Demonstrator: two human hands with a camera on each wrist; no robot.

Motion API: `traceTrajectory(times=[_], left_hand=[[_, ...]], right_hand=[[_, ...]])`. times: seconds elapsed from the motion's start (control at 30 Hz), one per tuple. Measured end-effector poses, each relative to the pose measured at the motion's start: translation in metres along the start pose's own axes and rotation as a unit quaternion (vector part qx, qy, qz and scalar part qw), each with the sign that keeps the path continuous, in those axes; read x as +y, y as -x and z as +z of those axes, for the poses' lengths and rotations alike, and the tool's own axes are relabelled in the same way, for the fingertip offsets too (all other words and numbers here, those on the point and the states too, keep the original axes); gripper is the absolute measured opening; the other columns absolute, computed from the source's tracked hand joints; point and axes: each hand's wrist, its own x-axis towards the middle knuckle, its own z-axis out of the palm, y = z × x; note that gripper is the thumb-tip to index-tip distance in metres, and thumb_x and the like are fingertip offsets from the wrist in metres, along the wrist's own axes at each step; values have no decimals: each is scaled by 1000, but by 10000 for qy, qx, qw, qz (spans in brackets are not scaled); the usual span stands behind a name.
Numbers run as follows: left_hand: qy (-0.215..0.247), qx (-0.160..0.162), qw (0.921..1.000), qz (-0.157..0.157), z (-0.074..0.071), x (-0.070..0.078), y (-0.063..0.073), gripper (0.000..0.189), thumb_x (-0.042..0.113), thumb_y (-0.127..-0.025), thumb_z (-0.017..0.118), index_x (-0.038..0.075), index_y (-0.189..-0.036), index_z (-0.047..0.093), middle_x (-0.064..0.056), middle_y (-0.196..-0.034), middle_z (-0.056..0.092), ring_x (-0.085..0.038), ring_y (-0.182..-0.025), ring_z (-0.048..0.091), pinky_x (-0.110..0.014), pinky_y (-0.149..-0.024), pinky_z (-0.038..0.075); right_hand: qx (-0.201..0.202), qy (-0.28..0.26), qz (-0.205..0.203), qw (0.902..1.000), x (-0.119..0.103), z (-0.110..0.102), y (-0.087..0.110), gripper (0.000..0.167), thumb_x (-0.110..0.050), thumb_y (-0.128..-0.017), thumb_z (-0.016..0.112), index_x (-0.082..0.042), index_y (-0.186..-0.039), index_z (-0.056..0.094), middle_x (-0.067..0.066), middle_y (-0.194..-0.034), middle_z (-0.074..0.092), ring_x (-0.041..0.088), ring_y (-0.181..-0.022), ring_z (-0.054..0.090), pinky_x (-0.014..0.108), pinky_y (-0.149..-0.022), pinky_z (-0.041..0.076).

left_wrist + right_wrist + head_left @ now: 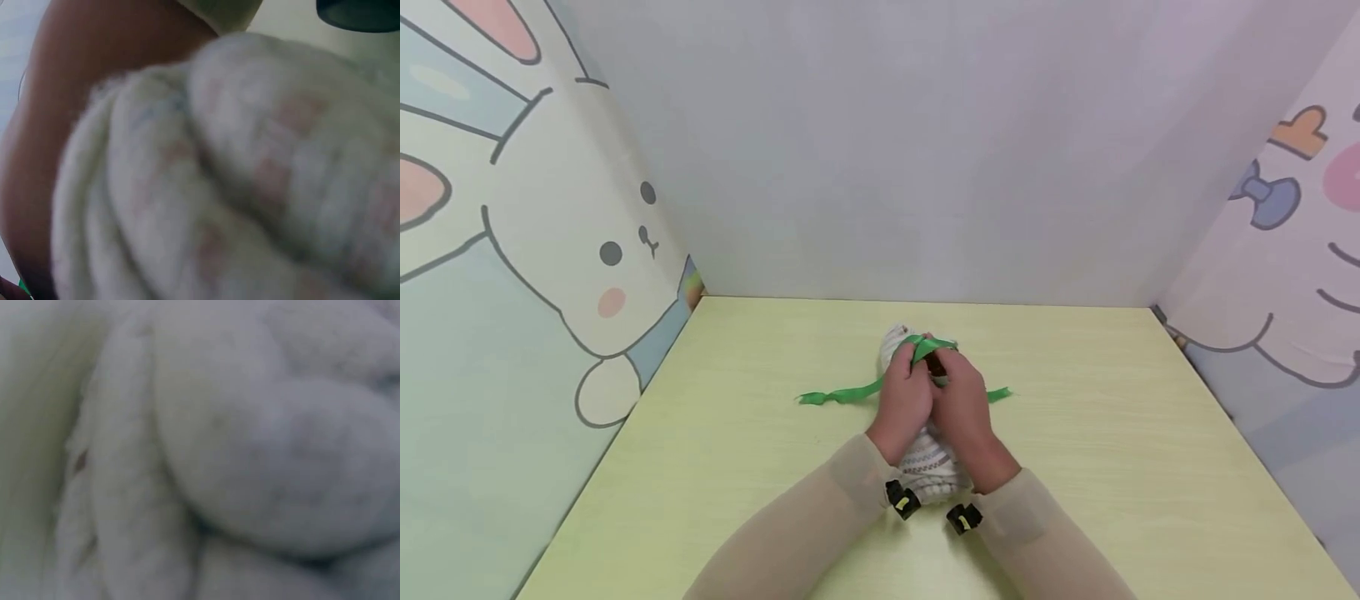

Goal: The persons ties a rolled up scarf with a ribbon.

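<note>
A whitish striped cloth [931, 467] lies bunched on the table beneath both hands, one end showing beyond the fingers. Its folds, with faded pink patches, fill much of the left wrist view, where the cloth [250, 162] is blurred; pale folds of the cloth [269, 456] fill the right wrist view. A green ribbon [850, 393] crosses the bundle, its tails out on either side. My left hand [907, 404] pinches the ribbon near the far end of the bundle. Close against it, my right hand [964, 404] also holds ribbon; its fingertips are partly hidden. A dark spot shows between the hands.
The pale yellow-green table [737, 433] extends around the bundle. A plain light wall [925, 167] stands behind it, with cartoon-printed panels at the left [572, 225] and right. Small black devices [902, 498] sit at both sleeve cuffs.
</note>
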Motion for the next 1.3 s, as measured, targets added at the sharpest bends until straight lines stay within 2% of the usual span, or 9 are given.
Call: traceTrajectory(times=[0.03, 0.17, 0.23, 0.4, 0.57, 0.77, 1.0, 1.17, 1.3], left_hand=[[-6, 32, 10000, -17, -1, 0, 1, 32, 19, -112, 36, 19, -133, 61, -5, -122, 65, -19, -101, 61, -38, -92, 50], [-9, 90, 10000, -28, -4, -1, 2, 35, 19, -112, 36, 17, -135, 61, -5, -125, 65, -19, -106, 61, -39, -98, 49], [17, 114, 9999, -2, -5, -3, 1, 36, 18, -112, 36, 14, -139, 59, -4, -133, 63, -18, -120, 58, -41, -105, 46], [189, 236, 9995, -119, -11, -7, 0, 33, 21, -112, 40, 13, -136, 61, -5, -133, 63, -20, -127, 56, -44, -105, 46], [290, 385, 9986, -231, -20, -8, -2, 29, 24, -113, 41, 11, -124, 64, -4, -124, 67, -18, -121, 59, -44, -104, 46], [489, 559, 9967, -326, -33, -11, -8, 31, 24, -113, 37, 10, -117, 65, -5, -117, 68, -18, -116, 59, -43, -103, 45], [817, 793, 9930, -329, -46, -2, -13, 30, 18, -112, 36, 6, -115, 63, -9, -111, 67, -25, -112, 62, -44, -101, 48], [1141, 900, 9889, -307, -59, 3, -18, 29, 17, -112, 36, 3, -120, 61, -13, -114, 64, -31, -109, 62, -45, -100, 50], [1287, 991, 9865, -226, -70, 11, -19, 31, 16, -112, 37, -1, -126, 59, -13, -120, 65, -29, -110, 65, -43, -102, 50]], right_hand=[[24, 13, 51, 10000, -1, 0, -1, 24, -7, -95, 72, -6, -119, 70, 11, -109, 71, 27, -99, 70, 46, -84, 58], [78, -88, 467, 9988, -4, -2, -3, 15, -9, -98, 67, -4, -112, 69, 11, -103, 70, 27, -93, 70, 46, -82, 58], [112, -317, 782, 9964, -4, -3, -4, 16, -9, -98, 64, -3, -112, 69, 11, -104, 70, 27, -94, 70, 47, -82, 58], [119, -1081, 1620, 9808, -2, -5, -4, 27, -13, -101, 58, -3, -123, 69, 12, -109, 71, 25, -97, 68, 44, -81, 57], [149, -1595, 2030, 9660, 1, -9, -4, 29, -16, -105, 51, -2, -124, 68, 14, -104, 70, 27, -92, 66, 38, -78, 56], [267, -2707, 2371, 9326, 3, -14, -8, 29, -14, -110, 45, 2, -126, 64, 21, -106, 66, 35, -94, 69, 32, -78, 60], [418, -3522, 2750, 8936, 1, -25, -17, 31, -17, -112, 40, 5, -121, 61, 19, -102, 65, 21, -86, 71, 40, -86, 60], [511, -3982, 2774, 8729, 4, -35, -22, 30, -19, -113, 42, 4, -118, 60, 9, -96, 67, 17, -85, 71, 37, -86, 59], [601, -4192, 2747, 8632, 8, -45, -26, 29, -20, -113, 44, 3, -119, 61, 6, -97, 71, 16, -87, 73, 35, -87, 59]])
